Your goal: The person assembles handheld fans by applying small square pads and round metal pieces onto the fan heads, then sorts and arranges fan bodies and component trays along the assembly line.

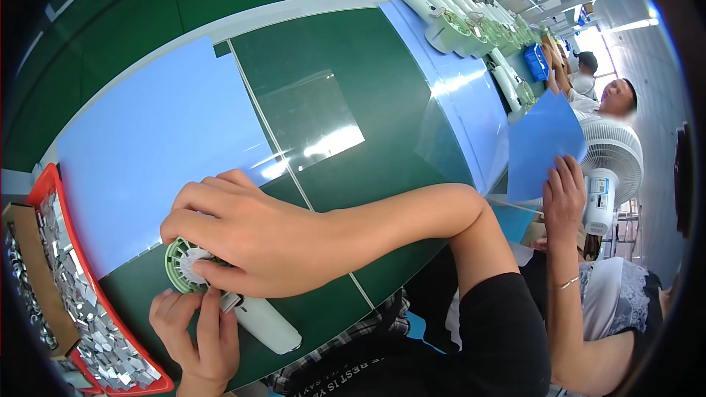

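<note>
A pale green handheld fan (269, 326) lies on the green work surface close to my body. Its round head has a ribbed green rim and a light grey middle, and its handle points toward the lower right. My right hand (254, 239) reaches over the head from above, with the fingers curled round its far side and the thumb on the grey middle. Below the head, my left hand (195, 334) has its fingertips pressed together against the near rim, where the handle joins. A small shiny piece shows beside those fingertips; its kind is unclear.
Left of my hands, a red tray (70, 250) holds many small silver metal pieces, with a cardboard box (40, 279) beside it. Blue sheets (158, 147) cover parts of the table. Fan bodies (448, 29) stand in rows farther right. A neighbouring person's hand (565, 195) holds a blue sheet.
</note>
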`<state>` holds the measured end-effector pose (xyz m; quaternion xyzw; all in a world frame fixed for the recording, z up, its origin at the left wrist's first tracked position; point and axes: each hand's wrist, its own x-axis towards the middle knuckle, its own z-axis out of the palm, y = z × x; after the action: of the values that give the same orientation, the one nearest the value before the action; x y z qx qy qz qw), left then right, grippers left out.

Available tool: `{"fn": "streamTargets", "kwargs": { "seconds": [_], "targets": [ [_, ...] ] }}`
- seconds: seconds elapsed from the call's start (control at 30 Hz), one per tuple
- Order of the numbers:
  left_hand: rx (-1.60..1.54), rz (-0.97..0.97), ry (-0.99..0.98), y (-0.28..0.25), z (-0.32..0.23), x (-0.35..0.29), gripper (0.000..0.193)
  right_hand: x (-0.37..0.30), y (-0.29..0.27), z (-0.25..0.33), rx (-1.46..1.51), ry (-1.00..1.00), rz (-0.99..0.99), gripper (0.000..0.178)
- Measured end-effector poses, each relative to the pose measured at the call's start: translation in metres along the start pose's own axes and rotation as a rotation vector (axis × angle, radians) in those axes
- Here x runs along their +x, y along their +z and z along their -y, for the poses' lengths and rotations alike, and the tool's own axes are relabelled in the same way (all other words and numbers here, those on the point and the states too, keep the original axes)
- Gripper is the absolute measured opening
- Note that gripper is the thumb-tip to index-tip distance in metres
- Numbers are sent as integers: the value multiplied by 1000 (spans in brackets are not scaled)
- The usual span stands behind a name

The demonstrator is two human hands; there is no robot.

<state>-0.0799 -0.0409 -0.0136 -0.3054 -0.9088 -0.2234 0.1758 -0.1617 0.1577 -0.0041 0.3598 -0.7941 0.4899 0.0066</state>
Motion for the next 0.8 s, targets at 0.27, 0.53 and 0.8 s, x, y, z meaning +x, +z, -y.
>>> {"fn": "streamTargets", "kwargs": {
  "seconds": [0.27, 0.53, 0.8],
  "targets": [
    [-15, -3, 1, 4, -1, 3, 32, -2, -4, -2, 0, 15, -2, 31],
    [-55, -23, 53, -2, 2, 13, 36, 2, -9, 1, -13, 97, 83, 35],
    [-123, -124, 51, 4, 2, 10, 35, 13, -22, 6, 159, 264, 200, 31]
  ]
}}
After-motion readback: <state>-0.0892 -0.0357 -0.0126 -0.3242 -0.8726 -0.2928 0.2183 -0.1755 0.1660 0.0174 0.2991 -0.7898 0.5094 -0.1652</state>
